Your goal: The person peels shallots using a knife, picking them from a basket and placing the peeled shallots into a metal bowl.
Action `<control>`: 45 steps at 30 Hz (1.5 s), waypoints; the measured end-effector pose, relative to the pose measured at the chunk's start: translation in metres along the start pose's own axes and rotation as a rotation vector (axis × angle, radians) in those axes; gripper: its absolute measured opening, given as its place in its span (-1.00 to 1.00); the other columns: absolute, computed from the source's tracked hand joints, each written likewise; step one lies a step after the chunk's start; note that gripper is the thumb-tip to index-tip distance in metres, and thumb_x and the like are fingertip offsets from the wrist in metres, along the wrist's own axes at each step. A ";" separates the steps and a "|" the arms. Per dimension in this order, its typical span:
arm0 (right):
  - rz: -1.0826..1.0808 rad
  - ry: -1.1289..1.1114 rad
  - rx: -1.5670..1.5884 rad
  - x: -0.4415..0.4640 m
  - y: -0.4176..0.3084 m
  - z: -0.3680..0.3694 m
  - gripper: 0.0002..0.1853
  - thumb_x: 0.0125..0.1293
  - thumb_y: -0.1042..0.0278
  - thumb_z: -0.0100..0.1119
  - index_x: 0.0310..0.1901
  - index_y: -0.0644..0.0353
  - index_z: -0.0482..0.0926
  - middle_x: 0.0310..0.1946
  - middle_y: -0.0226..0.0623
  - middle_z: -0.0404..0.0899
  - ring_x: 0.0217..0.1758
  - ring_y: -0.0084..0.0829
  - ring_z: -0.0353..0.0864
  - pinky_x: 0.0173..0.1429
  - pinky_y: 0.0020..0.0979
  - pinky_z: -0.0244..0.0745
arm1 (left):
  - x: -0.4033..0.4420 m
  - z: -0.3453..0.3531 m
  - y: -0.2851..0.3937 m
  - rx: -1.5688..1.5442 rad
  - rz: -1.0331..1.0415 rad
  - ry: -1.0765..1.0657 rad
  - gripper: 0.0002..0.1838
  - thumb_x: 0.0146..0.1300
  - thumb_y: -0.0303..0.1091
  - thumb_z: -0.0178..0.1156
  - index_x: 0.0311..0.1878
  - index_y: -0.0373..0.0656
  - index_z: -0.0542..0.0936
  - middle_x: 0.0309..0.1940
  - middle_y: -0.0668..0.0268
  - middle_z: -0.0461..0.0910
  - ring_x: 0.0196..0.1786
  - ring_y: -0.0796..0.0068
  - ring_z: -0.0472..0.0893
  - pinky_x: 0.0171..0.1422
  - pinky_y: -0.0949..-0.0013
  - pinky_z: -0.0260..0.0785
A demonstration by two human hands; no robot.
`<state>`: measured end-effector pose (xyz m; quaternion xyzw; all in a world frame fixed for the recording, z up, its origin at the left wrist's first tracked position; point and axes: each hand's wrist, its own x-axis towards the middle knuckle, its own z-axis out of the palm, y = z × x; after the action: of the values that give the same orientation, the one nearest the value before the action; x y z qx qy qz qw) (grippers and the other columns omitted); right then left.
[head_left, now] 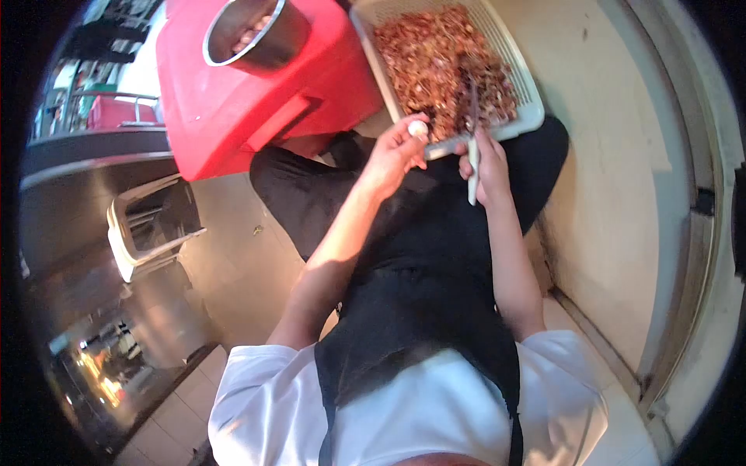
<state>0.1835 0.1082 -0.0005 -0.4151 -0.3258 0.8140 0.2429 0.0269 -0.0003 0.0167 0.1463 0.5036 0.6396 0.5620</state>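
At the basket (531,99), the left hand (399,150) pinches a pale piece (418,128). The right hand (489,165) is wrapped round a knife (472,158), both near, probably so scraps (435,58) collect inside.

White piece (418,128): small, rounded, pinched in your left hand (396,147) by the near rim of the tray (531,118). Knife (472,175): pale handle toward you in your right hand (491,167), dark blade pointing away over reddish-brown flakes (435,62).
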 end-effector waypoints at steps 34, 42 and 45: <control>-0.320 0.140 -0.273 0.011 -0.021 -0.035 -0.45 0.43 0.26 0.12 0.34 0.32 0.24 -0.49 -0.33 0.54 -0.69 -0.69 0.34 -0.61 -0.58 0.23 | 0.113 0.002 -0.025 1.990 0.590 -0.203 -0.51 0.17 -0.50 0.10 0.22 -0.08 0.51 0.18 0.08 0.50 -0.06 -0.08 0.65 0.07 0.04 0.52; -0.358 0.167 -0.370 0.014 -0.018 -0.036 -0.44 0.42 0.23 0.13 0.33 0.36 0.27 -0.54 -0.38 0.54 -0.68 -0.69 0.36 -0.61 -0.57 0.24 | 0.137 -0.012 -0.010 1.368 0.365 -0.189 -0.68 0.27 -0.45 0.18 0.10 -0.14 0.57 -0.44 0.13 0.63 -0.29 0.28 0.66 -0.22 0.25 0.46; -0.357 0.176 -0.396 0.015 -0.017 -0.035 -0.44 0.42 0.22 0.14 0.32 0.37 0.29 -0.55 -0.38 0.55 -0.68 -0.69 0.37 -0.61 -0.57 0.25 | 0.117 -0.004 0.014 0.767 0.027 -0.228 -0.69 0.32 -0.50 0.12 0.12 -0.16 0.55 -0.42 0.34 0.56 -0.40 0.54 0.54 -0.31 0.46 0.38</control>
<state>0.2065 0.1410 -0.0114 -0.4594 -0.5243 0.6396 0.3241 -0.0222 0.1014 -0.0179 0.4221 0.6384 0.3919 0.5105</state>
